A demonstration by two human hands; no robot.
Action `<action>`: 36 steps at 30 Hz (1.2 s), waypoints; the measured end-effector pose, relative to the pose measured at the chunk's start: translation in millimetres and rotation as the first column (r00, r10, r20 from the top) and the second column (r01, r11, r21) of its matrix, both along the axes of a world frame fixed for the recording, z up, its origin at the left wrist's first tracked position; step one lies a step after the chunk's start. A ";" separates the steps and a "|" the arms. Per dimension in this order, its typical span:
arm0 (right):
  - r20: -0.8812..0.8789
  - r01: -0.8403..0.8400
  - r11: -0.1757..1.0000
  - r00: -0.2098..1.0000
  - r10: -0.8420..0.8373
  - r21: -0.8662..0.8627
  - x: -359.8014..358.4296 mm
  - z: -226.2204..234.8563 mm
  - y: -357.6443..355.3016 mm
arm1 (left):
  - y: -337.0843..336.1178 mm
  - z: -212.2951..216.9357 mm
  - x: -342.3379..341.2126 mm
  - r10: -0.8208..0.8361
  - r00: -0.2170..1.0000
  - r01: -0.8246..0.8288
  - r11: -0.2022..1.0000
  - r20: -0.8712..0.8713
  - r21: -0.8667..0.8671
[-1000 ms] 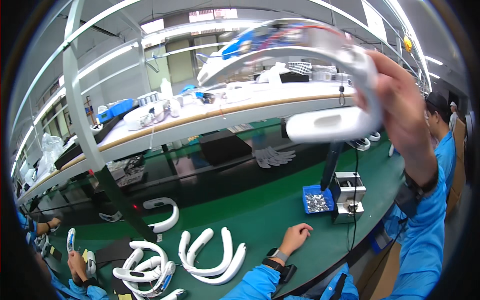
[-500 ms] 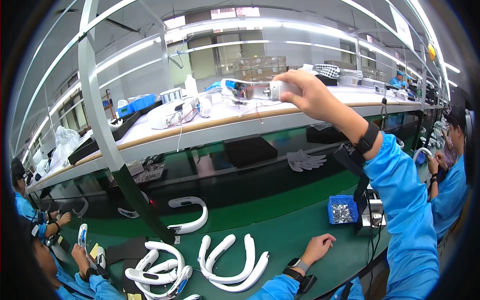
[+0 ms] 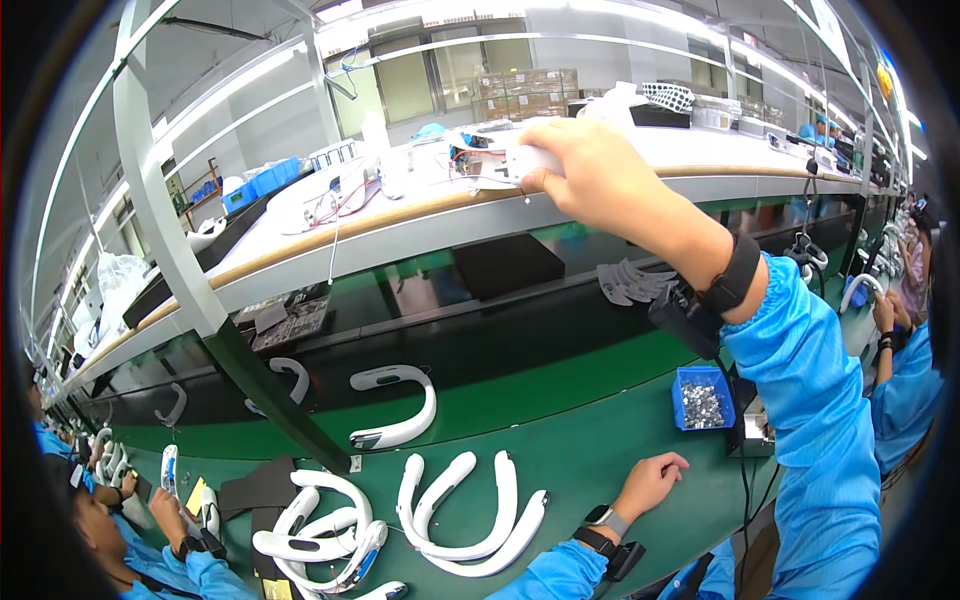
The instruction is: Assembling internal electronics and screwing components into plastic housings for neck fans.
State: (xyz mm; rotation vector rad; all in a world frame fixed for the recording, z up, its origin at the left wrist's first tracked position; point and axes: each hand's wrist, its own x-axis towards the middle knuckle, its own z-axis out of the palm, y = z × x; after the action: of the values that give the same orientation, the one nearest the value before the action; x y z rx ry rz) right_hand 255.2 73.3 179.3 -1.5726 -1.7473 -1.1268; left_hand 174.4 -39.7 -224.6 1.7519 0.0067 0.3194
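Note:
At the raised shelf's edge, my right hand (image 3: 595, 170) is closed around a white cylindrical part (image 3: 528, 163). Thin wires and a small metal-and-blue assembly (image 3: 465, 152) lie beside that part; whether they are joined to it is hard to see. My left hand (image 3: 650, 485) rests on the green bench with nothing in it, its fingers loosely bent and their tips apart. White U-shaped bands (image 3: 480, 545) lie on the bench left of it, and a heap of similar white curved devices (image 3: 330, 540) lies further left.
A blue bin (image 3: 703, 398) of small metal pieces stands right of my left hand. Beyond the bench runs a green conveyor (image 3: 500, 385) bearing a white curved device (image 3: 405, 405). A metal post (image 3: 170, 200) rises at left. Co-workers (image 3: 110, 530) sit on both sides.
My right hand has moved slightly left and nearer along the shelf, still gripping the white part. My left hand stays resting on the bench. The whole view has shifted a little.

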 end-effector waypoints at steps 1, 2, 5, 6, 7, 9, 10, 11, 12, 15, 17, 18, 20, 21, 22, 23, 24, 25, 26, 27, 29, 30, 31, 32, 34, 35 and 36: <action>0.039 0.023 0.999 0.999 -0.025 0.038 -1.4 -3.2 3.8 | -0.4 -1.0 0.0 0.000 1.000 0.000 1.000 -0.005 0.000; 0.011 0.009 0.999 1.000 -0.009 0.034 -3.9 -3.3 7.7 | -0.9 -2.0 0.4 0.004 1.000 -0.004 1.000 0.002 -0.005; 0.016 0.025 0.998 1.000 -0.026 0.055 9.3 -4.6 26.6 | -1.8 -1.6 0.2 0.007 1.000 -0.006 1.000 -0.008 0.007; 0.013 0.021 0.998 1.000 -0.022 0.056 17.0 -3.8 32.7 | -2.2 -1.3 -0.2 0.005 1.000 -0.005 1.000 -0.020 0.023; -0.036 0.037 0.999 0.999 -0.037 0.000 28.7 -2.5 37.8 | -3.8 -1.0 -0.2 0.005 1.000 -0.004 1.000 -0.020 0.024; -0.080 0.056 0.997 0.995 -0.060 -0.054 49.5 -2.1 40.0 | -9.0 -0.1 2.2 -0.015 1.000 0.015 0.999 -0.006 0.032; -0.070 0.024 0.999 0.997 -0.026 -0.033 52.3 -3.5 41.3 | -8.2 1.1 1.1 -0.011 1.000 0.011 0.999 -0.008 0.031; -0.059 -0.008 1.000 0.998 0.007 -0.014 55.0 -6.2 43.0 | -7.7 2.0 1.0 -0.014 1.000 0.014 0.999 -0.016 0.033; -0.061 -0.009 1.000 0.998 0.007 -0.020 57.5 -11.1 44.1 | -7.8 2.4 1.4 -0.017 1.000 0.018 0.999 -0.023 0.033; -0.023 -0.284 0.920 0.953 0.301 0.271 22.0 -33.8 31.8 | -3.4 -3.3 -1.2 0.033 0.999 -0.033 0.999 0.025 0.008; -0.031 -0.282 0.877 0.947 0.319 0.388 -1.0 -65.1 -1.1 | -1.9 -1.3 -2.7 0.064 0.998 -0.063 0.998 0.021 -0.029; 0.007 -0.264 0.891 0.959 0.282 0.368 -2.8 -86.6 -15.4 | -1.7 1.0 -1.7 0.058 0.998 -0.058 0.998 0.039 -0.004; -0.079 -0.218 0.927 0.965 0.252 0.305 -4.9 -134.1 -47.8 | -2.3 2.0 0.2 0.061 0.998 -0.063 0.996 0.034 0.066; -0.201 -0.194 0.948 0.948 0.248 0.254 -5.7 -160.5 -63.2 | -5.1 -2.3 2.4 0.067 0.997 -0.068 0.996 0.029 0.054; -0.335 -0.095 0.969 0.927 0.170 0.230 -5.0 -189.3 -74.5 | -5.8 -12.1 4.7 0.093 0.983 -0.117 0.981 0.157 0.155; -0.466 -0.001 0.981 0.880 0.093 0.194 -0.3 -220.6 -80.6 | -2.1 -21.7 4.6 0.107 0.955 -0.179 0.950 0.275 0.254; -0.529 0.084 0.989 0.848 -0.006 0.122 13.4 -245.1 -98.4 | -3.0 -8.7 -2.4 0.054 0.994 -0.063 0.994 0.095 0.095; -0.578 0.163 0.985 0.809 -0.102 0.054 28.1 -261.6 -116.0 | -5.6 -2.8 -1.4 0.045 0.995 -0.054 0.994 0.091 0.095; -0.619 0.233 0.972 0.769 -0.160 0.038 38.2 -277.2 -128.9 | -7.0 -2.6 -2.5 0.058 0.994 -0.074 0.983 0.097 0.169; -0.657 0.304 0.953 0.721 -0.219 0.015 48.4 -291.3 -143.8 | -11.0 -3.1 -4.0 0.067 0.992 -0.090 0.967 0.103 0.240; -0.639 0.430 0.888 0.641 -0.425 -0.160 71.6 -313.2 -170.0 | -14.3 -0.8 -6.1 0.071 0.993 -0.092 0.963 0.093 0.252; -0.654 0.442 0.866 0.588 -0.476 -0.233 87.1 -328.1 -179.3 | -13.6 0.9 -6.1 0.061 0.998 -0.068 0.970 0.035 0.232; -0.657 0.460 0.834 0.532 -0.534 -0.305 103.7 -341.4 -191.6 | -15.3 6.5 -2.5 0.039 0.999 -0.035 0.978 -0.017 0.207; -0.665 0.465 0.829 0.517 -0.539 -0.310 113.9 -354.7 -198.6 | -13.6 15.3 -2.4 0.017 0.997 -0.002 0.978 -0.072 0.210; -0.625 0.452 0.772 0.460 -0.631 -0.446 124.4 -369.8 -208.2 | -11.9 19.1 1.8 -0.005 0.995 0.031 0.967 -0.100 0.254; -0.633 0.450 0.771 0.449 -0.631 -0.450 125.5 -372.1 -210.4 | -9.9 22.4 4.0 -0.017 0.993 0.051 0.954 -0.115 0.297; -0.601 0.433 0.753 0.455 -0.657 -0.495 125.5 -373.5 -210.8 | -5.8 25.9 6.4 -0.056 0.984 0.106 0.947 -0.169 0.305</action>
State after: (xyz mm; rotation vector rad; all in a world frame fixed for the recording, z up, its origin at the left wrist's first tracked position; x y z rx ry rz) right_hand 380.7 -137.4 -194.2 -2.4382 -0.8200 -0.2963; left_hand 180.9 -45.5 -198.6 2.0835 -0.0019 0.1229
